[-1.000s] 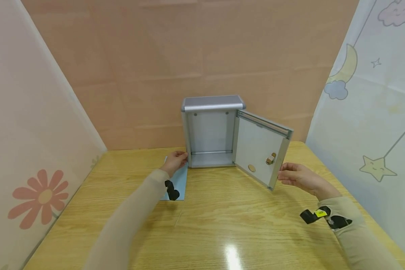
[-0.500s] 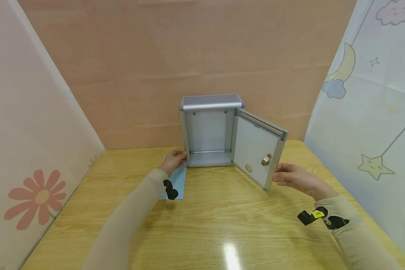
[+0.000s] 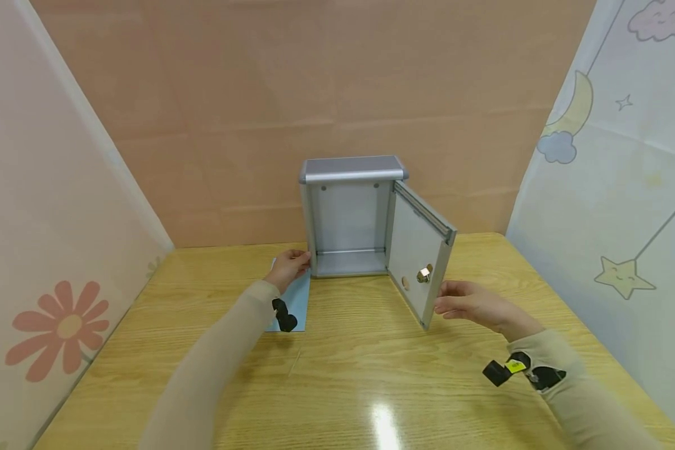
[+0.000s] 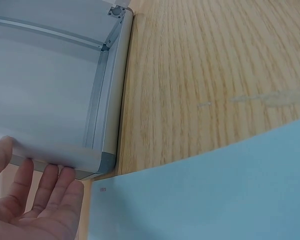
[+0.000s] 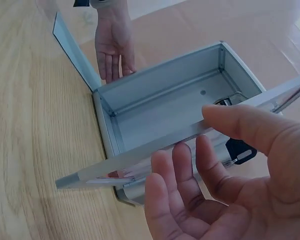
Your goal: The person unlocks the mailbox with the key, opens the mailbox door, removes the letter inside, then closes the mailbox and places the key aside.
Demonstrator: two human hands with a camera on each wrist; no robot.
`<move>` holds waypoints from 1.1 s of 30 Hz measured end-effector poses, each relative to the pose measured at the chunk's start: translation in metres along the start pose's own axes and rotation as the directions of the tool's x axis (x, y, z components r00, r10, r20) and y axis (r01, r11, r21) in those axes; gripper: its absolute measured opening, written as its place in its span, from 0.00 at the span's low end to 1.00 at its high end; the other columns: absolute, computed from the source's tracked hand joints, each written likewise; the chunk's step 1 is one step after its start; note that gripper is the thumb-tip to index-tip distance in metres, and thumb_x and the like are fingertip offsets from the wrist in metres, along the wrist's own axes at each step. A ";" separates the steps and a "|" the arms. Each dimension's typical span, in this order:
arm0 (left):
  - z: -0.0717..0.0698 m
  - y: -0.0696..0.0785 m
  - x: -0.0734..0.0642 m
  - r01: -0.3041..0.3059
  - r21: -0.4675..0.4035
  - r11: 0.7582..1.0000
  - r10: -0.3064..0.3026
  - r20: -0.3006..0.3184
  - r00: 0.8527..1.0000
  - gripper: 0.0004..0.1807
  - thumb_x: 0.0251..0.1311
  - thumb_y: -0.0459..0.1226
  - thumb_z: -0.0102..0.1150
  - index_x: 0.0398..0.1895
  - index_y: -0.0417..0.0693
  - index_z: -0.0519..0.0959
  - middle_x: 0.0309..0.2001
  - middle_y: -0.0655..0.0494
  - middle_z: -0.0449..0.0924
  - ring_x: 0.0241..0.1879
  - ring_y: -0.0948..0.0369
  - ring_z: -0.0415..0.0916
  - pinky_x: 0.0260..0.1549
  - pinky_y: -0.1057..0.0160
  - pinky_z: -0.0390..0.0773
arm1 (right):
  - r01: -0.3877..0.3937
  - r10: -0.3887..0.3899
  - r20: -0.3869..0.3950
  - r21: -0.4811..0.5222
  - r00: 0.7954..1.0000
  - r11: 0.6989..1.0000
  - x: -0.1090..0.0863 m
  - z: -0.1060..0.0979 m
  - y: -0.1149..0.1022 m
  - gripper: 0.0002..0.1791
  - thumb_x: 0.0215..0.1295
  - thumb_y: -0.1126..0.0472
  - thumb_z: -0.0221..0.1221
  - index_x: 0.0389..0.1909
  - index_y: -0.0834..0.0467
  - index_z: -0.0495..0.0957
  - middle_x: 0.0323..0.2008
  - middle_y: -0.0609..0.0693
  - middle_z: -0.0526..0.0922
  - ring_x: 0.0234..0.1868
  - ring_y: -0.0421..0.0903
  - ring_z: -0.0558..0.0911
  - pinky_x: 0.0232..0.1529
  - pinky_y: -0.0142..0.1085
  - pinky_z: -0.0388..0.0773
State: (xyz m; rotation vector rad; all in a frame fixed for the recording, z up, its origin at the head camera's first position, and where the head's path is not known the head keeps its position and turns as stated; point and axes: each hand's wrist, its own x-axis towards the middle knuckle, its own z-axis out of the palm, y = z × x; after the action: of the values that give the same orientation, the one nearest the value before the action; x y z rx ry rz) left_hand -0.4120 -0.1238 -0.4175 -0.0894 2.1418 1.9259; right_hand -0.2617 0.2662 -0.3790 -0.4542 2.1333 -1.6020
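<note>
A silver-grey metal letter box [image 3: 350, 219] stands upright against the back wall, its door [image 3: 413, 250] hinged on the right and swung partly out. My left hand [image 3: 288, 270] holds the box's left side low down. In the left wrist view its fingertips touch the outer wall [image 4: 55, 152], with the thumb at the front edge. My right hand [image 3: 484, 306] pinches the door's free edge, thumb on one side and fingers on the other in the right wrist view. A lock [image 3: 424, 273] sits on the door's inner face, and a black-headed key [image 5: 241, 150] hangs on its front.
A pale blue sheet [image 3: 298, 300] lies on the wooden table [image 3: 337, 375] left of the box, partly under my left hand and wrist. A peach cloth [image 3: 247, 125] hangs behind, with patterned panels [image 3: 574, 206] at the sides.
My right hand has moved left and slightly toward me with the door's edge, so the door stands at a narrower angle to the box. The left hand keeps its place.
</note>
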 end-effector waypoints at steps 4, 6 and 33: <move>0.001 -0.001 0.000 -0.005 0.004 1.000 0.005 0.000 1.000 0.25 0.70 0.42 0.53 0.63 0.35 0.66 0.60 0.39 0.71 0.60 0.47 0.70 0.64 0.52 0.69 | -0.020 0.021 0.012 -0.050 1.000 0.999 0.001 0.001 -0.004 0.12 0.71 0.61 0.53 0.47 0.66 0.66 0.42 0.49 0.75 0.45 0.42 0.79 0.48 0.35 0.78; 0.002 -0.001 -0.001 -0.009 0.004 1.000 0.009 0.002 1.000 0.25 0.71 0.42 0.53 0.63 0.34 0.66 0.60 0.38 0.71 0.60 0.47 0.70 0.64 0.52 0.69 | -0.026 0.029 0.029 -0.093 0.999 0.995 0.000 -0.004 -0.006 0.14 0.71 0.62 0.54 0.47 0.68 0.66 0.41 0.50 0.75 0.43 0.43 0.78 0.46 0.35 0.78; 0.000 -0.003 -0.001 -0.017 -0.001 1.000 0.017 0.030 0.999 0.26 0.71 0.41 0.52 0.63 0.32 0.64 0.62 0.37 0.70 0.62 0.46 0.69 0.64 0.52 0.68 | -0.121 0.123 0.007 -0.122 0.992 0.985 0.015 -0.024 -0.026 0.29 0.79 0.52 0.41 0.61 0.76 0.63 0.47 0.56 0.79 0.48 0.45 0.82 0.50 0.37 0.80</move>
State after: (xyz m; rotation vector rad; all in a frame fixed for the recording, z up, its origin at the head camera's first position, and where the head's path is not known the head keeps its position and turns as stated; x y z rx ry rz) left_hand -0.4105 -0.1247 -0.4205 -0.0416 2.1294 1.9250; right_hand -0.2871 0.2706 -0.3510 -0.3639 2.2108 -1.4046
